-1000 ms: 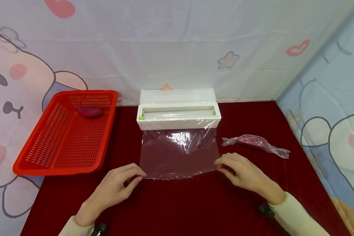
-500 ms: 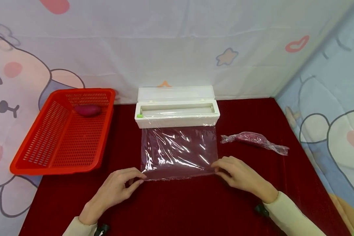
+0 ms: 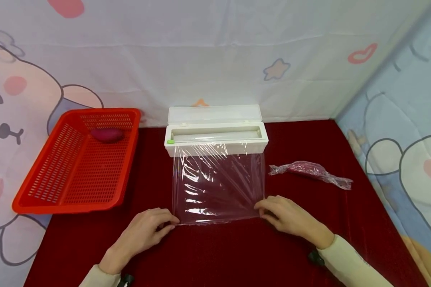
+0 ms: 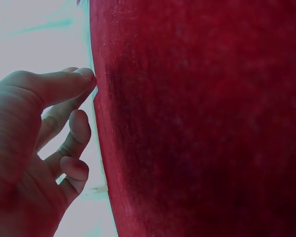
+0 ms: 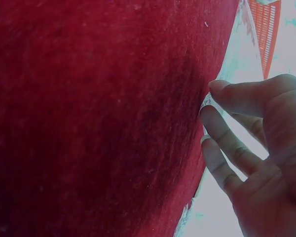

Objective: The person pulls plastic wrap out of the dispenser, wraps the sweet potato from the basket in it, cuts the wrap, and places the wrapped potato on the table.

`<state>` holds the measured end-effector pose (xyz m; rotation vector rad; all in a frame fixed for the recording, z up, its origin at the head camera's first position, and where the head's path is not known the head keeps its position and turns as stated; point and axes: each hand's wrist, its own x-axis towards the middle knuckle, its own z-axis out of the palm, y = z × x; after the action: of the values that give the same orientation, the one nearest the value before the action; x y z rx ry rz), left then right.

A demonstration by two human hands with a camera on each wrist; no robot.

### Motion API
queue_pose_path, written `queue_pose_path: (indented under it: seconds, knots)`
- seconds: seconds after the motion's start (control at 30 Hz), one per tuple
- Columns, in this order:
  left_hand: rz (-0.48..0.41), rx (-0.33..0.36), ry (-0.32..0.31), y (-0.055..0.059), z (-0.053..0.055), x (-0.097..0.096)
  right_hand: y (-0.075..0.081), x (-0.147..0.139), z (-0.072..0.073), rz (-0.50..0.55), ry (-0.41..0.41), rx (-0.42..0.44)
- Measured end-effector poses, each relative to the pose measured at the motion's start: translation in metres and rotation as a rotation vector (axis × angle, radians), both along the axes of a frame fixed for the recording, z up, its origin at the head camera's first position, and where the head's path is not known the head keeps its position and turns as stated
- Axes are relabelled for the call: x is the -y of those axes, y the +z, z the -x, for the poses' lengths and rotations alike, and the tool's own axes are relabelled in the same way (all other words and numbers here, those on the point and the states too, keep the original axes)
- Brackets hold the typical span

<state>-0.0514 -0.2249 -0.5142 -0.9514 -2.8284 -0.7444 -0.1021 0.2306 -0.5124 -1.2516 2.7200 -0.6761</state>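
Observation:
A sheet of clear plastic wrap [image 3: 219,187] stretches toward me from a white dispenser box [image 3: 215,149], whose lid stands up at the back. My left hand [image 3: 141,233] pinches the sheet's near left corner between thumb and forefinger. At the near right corner my right hand [image 3: 291,217] pinches the same sheet. In the left wrist view the left hand [image 4: 34,123] has its thumb and forefinger tips together, the other fingers loosely bent. The right wrist view shows the right hand [image 5: 261,143] with its thumb tip against the film's edge.
To the left stands a red plastic basket [image 3: 89,175] with a purple sweet potato [image 3: 107,134] in it. A film-wrapped reddish-purple piece [image 3: 309,169] with twisted ends lies right of the sheet. Dark red cloth [image 3: 215,259] covers the table, with a printed curtain [image 3: 215,59] behind.
Both hands have drawn the film's near edge slightly toward me, so more wrap extends from the box. The right hand has also shifted a little left. The head view has tilted slightly.

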Motion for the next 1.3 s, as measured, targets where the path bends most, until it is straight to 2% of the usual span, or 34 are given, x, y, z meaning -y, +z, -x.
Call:
queue_pose_path:
  seconds: [0.47, 0.67, 0.77, 0.93, 1.13, 1.3]
  knots:
    - [0.052, 0.011, 0.022, -0.004, -0.005, 0.000, -0.002, 0.000, -0.001, -0.015, -0.002, 0.012]
    - [0.027, 0.034, 0.041, -0.001, -0.012, 0.005, -0.003, 0.000, -0.003, -0.014, -0.001, -0.019]
    - [0.012, 0.001, 0.041, 0.000, -0.018, 0.009, -0.003, 0.001, -0.002, -0.011, 0.008, -0.030]
    - [0.054, -0.081, 0.050, 0.000, -0.026, 0.010, -0.004, 0.002, -0.002, -0.001, 0.020, -0.051]
    - [0.085, -0.074, 0.064, 0.001, -0.032, 0.010, -0.004, 0.000, -0.003, -0.004, 0.018, -0.056]
    - [0.074, -0.081, 0.055, 0.002, -0.031, 0.010, -0.003, 0.001, -0.003, -0.001, 0.005, -0.021]
